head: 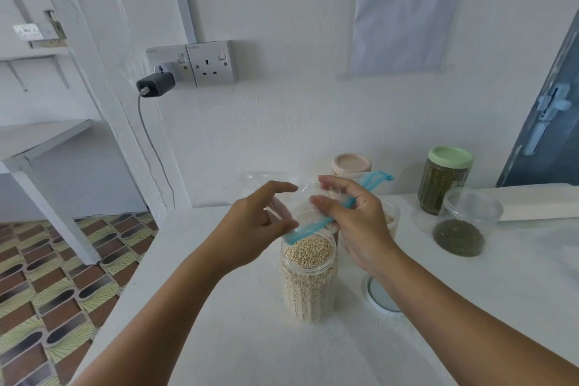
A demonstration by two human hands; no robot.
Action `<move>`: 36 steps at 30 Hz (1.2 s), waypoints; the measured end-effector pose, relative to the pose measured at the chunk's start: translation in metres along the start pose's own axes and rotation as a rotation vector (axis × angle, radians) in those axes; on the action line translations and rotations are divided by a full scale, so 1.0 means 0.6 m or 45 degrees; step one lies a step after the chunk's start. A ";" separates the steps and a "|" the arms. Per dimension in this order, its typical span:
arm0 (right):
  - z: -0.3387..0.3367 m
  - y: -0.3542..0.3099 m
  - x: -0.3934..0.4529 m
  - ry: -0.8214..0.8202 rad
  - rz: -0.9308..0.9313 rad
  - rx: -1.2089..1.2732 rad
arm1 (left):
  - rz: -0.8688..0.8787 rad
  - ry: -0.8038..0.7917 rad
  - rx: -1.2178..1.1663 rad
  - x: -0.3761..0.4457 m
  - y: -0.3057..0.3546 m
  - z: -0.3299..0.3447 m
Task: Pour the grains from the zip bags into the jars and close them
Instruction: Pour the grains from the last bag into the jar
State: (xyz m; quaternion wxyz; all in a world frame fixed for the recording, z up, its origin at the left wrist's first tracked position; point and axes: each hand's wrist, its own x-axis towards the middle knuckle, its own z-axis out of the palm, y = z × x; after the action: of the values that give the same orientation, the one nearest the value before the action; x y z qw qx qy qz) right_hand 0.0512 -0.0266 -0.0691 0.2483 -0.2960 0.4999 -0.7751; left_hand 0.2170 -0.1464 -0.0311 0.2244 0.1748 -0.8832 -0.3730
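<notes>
Both hands hold the zip bag [308, 197] upside down over the open jar [308, 273] near the table's [219, 338] middle. The left hand [253, 226] pinches the blue zip edge with thumb and curled fingers; the right hand [351, 213] grips the same strip further right. The bag looks almost empty, so it should be light, limp and slippery, best held by that stiffer zip strip. The jar is brimming with pale grains, heavy enough to stay put but easy to spill. Its white lid [380, 294] lies just right of it, under the right wrist. Further right stand a green-lidded jar [445, 180] and a clear tub [463, 222] of green beans; a pink-lidded jar [352, 163] waits behind the hands.
</notes>
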 end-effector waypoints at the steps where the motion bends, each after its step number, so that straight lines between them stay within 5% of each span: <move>1: -0.001 0.000 0.001 0.006 0.005 0.002 | -0.014 -0.015 -0.054 -0.001 0.000 -0.001; 20: -0.001 0.006 -0.002 -0.046 0.029 0.005 | -0.013 0.022 0.127 0.005 0.001 0.008; 30: -0.006 -0.001 0.005 0.001 0.032 -0.011 | -0.110 -0.071 -0.185 0.003 -0.004 -0.010; 36: 0.002 -0.002 -0.002 -0.025 0.045 0.032 | -0.031 0.051 0.067 0.003 -0.001 0.009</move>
State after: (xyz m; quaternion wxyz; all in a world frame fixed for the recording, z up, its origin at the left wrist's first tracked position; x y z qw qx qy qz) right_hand 0.0530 -0.0261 -0.0676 0.2707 -0.2914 0.4929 -0.7739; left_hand 0.2124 -0.1444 -0.0344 0.2326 0.1988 -0.8859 -0.3488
